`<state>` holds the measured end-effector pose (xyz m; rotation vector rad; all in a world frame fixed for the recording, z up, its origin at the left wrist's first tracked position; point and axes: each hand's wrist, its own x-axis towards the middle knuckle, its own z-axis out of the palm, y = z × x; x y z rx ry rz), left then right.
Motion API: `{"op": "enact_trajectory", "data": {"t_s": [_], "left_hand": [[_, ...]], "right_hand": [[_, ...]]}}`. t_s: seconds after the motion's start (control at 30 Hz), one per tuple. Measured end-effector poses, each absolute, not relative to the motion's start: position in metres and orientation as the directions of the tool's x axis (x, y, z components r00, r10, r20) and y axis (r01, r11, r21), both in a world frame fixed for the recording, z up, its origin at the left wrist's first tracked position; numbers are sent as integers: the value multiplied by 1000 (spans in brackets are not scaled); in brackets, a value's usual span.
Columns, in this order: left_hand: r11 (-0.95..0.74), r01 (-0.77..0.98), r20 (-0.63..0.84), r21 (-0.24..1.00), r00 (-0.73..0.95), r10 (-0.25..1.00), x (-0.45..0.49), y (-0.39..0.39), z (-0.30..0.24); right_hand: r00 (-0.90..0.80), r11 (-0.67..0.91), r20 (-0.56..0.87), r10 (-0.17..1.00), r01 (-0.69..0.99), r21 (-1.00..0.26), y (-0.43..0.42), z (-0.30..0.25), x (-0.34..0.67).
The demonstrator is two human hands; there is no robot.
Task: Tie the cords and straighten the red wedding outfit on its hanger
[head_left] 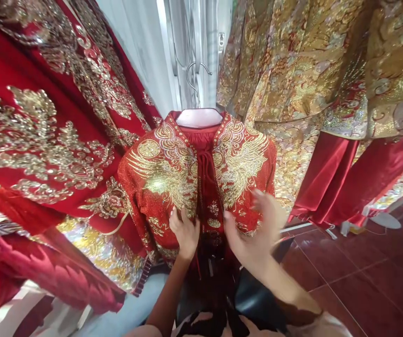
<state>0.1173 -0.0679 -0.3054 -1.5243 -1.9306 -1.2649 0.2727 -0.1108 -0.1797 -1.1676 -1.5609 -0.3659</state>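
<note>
Facing a red, glittering fabric jacket, hung on a metal-hooked hanger between a sequinned red garment and gold-patterned garments, with collar up and long axis upright. Covered in gold, plume-like embroidery, parted down the middle. Holding the right hand open, blurred; the left hand loosely bent at the front, grip impossible to tell.

We see dark red floor tiles at lower right, a round white object near the right edge, and a bright whitish backdrop at upper centre.
</note>
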Motion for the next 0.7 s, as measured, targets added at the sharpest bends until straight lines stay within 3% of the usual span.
{"op": "enact_trajectory", "data": {"t_s": [0.13,0.23,0.3,0.37,0.43,0.5,0.6,0.7], "left_hand": [[-64,904,743,423,-306,595,93,-82,-312],[-8,859,634,512,-372,677,82,-111,-311],[24,815,580,578,-431,691,88,-134,-310],[-99,800,645,592,-396,654,106,-156,-309],[-300,793,743,530,-264,615,131,-169,-306],[-381,779,729,499,-139,671,153,-165,-299],[-167,813,464,557,-138,875,167,-128,-290],[18,825,300,565,-225,927,159,-85,-294]], "right_hand": [[161,228,721,674,882,-411,-55,-242,267],[228,196,621,750,820,-538,-39,-269,280],[239,263,609,756,741,-618,-60,-259,289],[181,423,663,726,643,-639,-98,-233,290],[68,613,757,649,542,-574,-135,-204,284],[-27,709,811,584,503,-494,-148,-189,272],[-75,589,728,681,648,-484,-116,-205,252],[-20,369,543,839,755,-542,-63,-245,241]]}}
